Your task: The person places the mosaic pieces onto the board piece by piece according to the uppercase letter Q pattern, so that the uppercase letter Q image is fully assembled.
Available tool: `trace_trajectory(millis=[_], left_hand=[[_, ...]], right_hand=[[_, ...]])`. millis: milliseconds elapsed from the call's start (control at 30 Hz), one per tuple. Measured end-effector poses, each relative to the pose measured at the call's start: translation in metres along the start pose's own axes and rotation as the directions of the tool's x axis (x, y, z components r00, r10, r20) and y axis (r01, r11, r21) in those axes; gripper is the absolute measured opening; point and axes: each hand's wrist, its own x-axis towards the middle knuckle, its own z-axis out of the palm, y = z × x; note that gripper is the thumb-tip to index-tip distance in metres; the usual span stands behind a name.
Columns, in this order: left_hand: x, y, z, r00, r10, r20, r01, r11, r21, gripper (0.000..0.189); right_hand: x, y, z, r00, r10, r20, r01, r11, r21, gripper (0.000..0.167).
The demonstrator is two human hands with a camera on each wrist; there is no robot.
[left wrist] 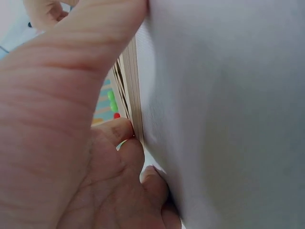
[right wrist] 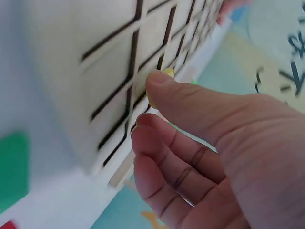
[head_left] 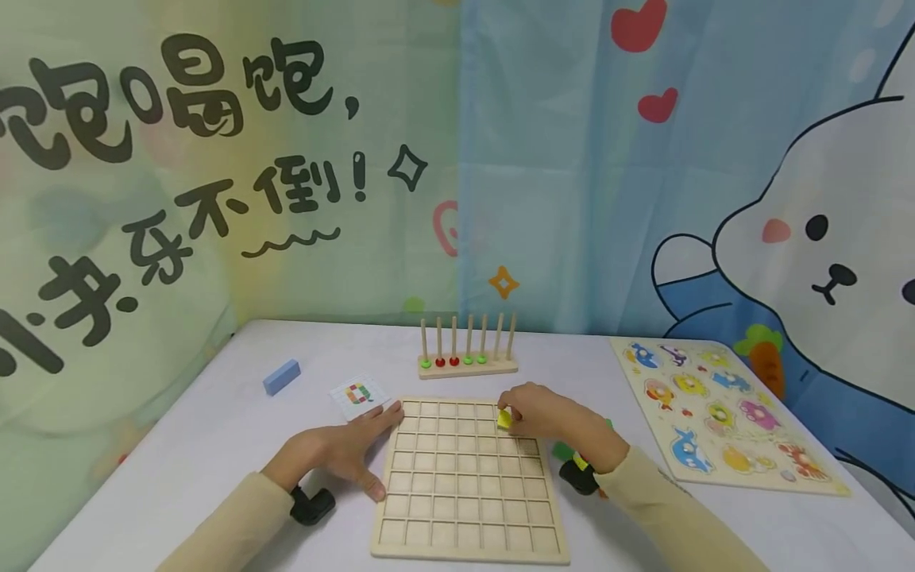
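A pale wooden grid board (head_left: 445, 507) with square cells lies on the white table in front of me. My left hand (head_left: 343, 449) is flat beside it, its thumb and spread fingers touching the board's left edge. In the left wrist view, those fingers (left wrist: 114, 181) rest along the board's side. Over the top right cells, my right hand (head_left: 554, 417) pinches a small yellow tile (head_left: 504, 419) between thumb and fingertips. The right wrist view shows the yellow tile (right wrist: 168, 72) mostly hidden behind the thumb, close to the grid.
Behind the board are a pattern card (head_left: 357, 395), a blue block (head_left: 282, 377) and a peg stand (head_left: 468, 369) with green and red beads. Coloured pieces (head_left: 562, 451) lie partly hidden under my right wrist. A picture puzzle board (head_left: 715, 429) occupies the table's right side.
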Motion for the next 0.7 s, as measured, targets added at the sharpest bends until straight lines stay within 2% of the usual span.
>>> trace_trajectory(millis=[100,367,700], left_hand=[[0.000,0.000,-0.001,1.000,0.017,0.000,-0.017,1.000,-0.005,0.121],[-0.002,0.001,-0.001,1.000,0.018,0.005,-0.017,1.000,-0.006,0.121],[-0.001,0.001,-0.001,1.000,0.019,-0.002,-0.019,0.998,0.059,0.119]], right_hand=[[0.008,-0.010,0.000,0.999,-0.025,0.036,0.025,0.999,-0.023,0.027],[0.022,-0.026,-0.001,0.995,0.017,0.094,-0.017,1.000,-0.003,0.026],[0.026,-0.022,0.003,0.996,-0.032,0.079,0.030,0.999,0.029,0.020]])
